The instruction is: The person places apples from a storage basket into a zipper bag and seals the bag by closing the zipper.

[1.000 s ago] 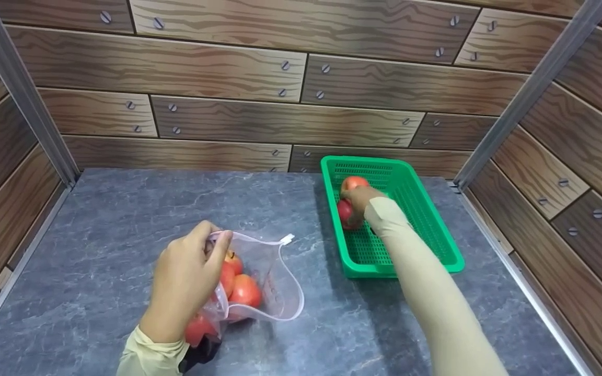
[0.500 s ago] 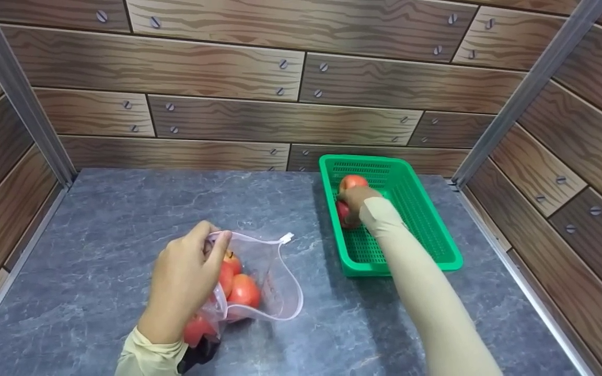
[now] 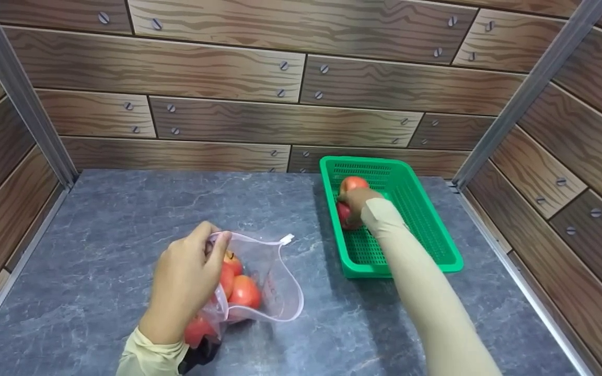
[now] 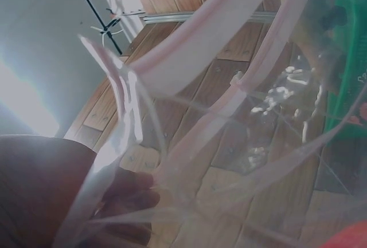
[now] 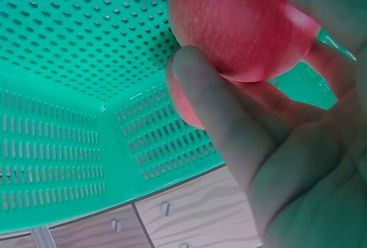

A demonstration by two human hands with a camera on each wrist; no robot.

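At the table's left-centre, my left hand (image 3: pixel 183 284) pinches the pink-edged mouth of a clear zip bag (image 3: pixel 285 303). The bag gapes wide, and several red apples (image 3: pixel 245 292) lie in it. In the left wrist view, its plastic film (image 4: pixel 189 162) stretches past the fingertips. My right hand (image 3: pixel 359 203) is down inside a green plastic basket (image 3: pixel 439 230). Its fingers and thumb curl round a red apple (image 5: pixel 241 27) by the left wall, as the right wrist view shows. Just behind that one sits another apple (image 3: pixel 354 183), partly covered by the fingers.
A grey marbled tabletop (image 3: pixel 139 209) carries both bag and basket. Wood-patterned panels (image 3: pixel 228 120) wall in the back and sides, with metal corner posts (image 3: pixel 531 99). A white slider (image 3: pixel 286 239) sits on the bag's zip. Something dark (image 3: pixel 201 352) shows beneath the left wrist.
Barely anything differs: the right hand stays at the apple in the basket, having shifted slightly left early on. The left hand keeps its hold on the bag.
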